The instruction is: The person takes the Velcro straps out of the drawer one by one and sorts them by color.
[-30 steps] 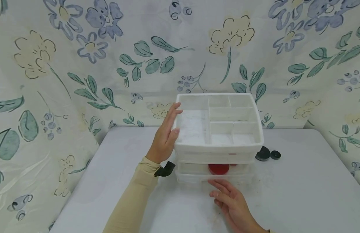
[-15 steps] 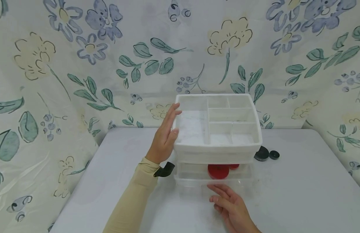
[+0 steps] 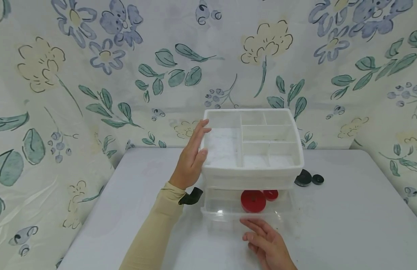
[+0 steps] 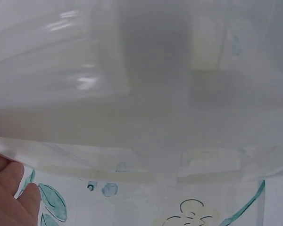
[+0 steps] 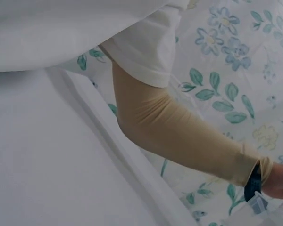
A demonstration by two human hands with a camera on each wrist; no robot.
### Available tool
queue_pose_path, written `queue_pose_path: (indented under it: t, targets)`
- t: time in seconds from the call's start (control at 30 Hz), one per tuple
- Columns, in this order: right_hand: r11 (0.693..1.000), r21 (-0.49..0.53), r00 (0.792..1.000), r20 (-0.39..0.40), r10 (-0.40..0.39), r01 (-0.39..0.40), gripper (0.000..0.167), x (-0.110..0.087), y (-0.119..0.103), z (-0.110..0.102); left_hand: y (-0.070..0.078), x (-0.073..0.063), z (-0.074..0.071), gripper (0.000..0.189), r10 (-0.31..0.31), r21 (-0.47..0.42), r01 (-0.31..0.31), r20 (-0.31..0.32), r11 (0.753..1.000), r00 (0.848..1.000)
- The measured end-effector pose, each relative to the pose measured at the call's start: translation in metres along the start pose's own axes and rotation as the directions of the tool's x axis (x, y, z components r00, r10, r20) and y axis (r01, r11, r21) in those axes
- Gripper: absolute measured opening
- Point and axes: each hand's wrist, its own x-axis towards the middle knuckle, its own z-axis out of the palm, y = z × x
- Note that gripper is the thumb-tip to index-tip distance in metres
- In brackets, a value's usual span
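- One white plastic organizer (image 3: 252, 179), standing on the tabletop (image 3: 350, 221), a little right of its middle and toward the far side.
- Its open top tray (image 3: 205, 167), white, divided: one long compartment at left; at right, two small ones behind, a wide one between, two small ones in front.
- One clear drawer (image 3: 220, 202), standing out from the organizer's front, beneath the white upper section.
- Contents of the drawer: a larger red disc (image 3: 253, 201), right of centre; a smaller red disc (image 3: 271, 195) just beside it, to the right and farther back.
- Left hand (image 3: 191, 159), laid along the organizer's left side, fingers fairly straight, fingertips at the tray's rim, thumb apart near the front corner.
- Right hand (image 3: 267, 242), at the drawer's front, index and middle fingers extended close together, thumb below them; whether the fingertips touch the drawer, I cannot tell.
- Two black pieces beside the organizer's right side: one larger and rounded (image 3: 303, 178), partly hidden by it; one small round disc (image 3: 318, 179).
- A beige sleeve (image 3: 155, 228) on the left arm, a black band (image 3: 191, 196) at its wrist.
- Behind, a flower-and-leaf printed cloth (image 3: 181, 26).
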Motion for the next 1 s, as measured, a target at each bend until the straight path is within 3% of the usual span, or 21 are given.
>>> queue_pose_path:
  t: [0.33,0.77,1.0]
  targets:
    - [0.999,-0.029,0.999,0.038,0.024,-0.023,0.061,-0.005,0.008,-0.006,0.000,0.001,0.001,0.051,0.002,0.001,-0.002,0.002,1.000,1.000]
    - [0.997,-0.006,0.997,0.030,0.073,-0.072,0.063,-0.011,0.011,-0.007,0.001,0.002,0.002,0.050,0.008,0.003,-0.008,-0.001,1.000,1.000]
    - [0.997,0.010,0.994,0.070,0.082,-0.083,0.062,-0.014,0.014,-0.009,0.000,0.001,0.001,0.050,0.007,-0.001,-0.007,-0.008,1.000,1.000]
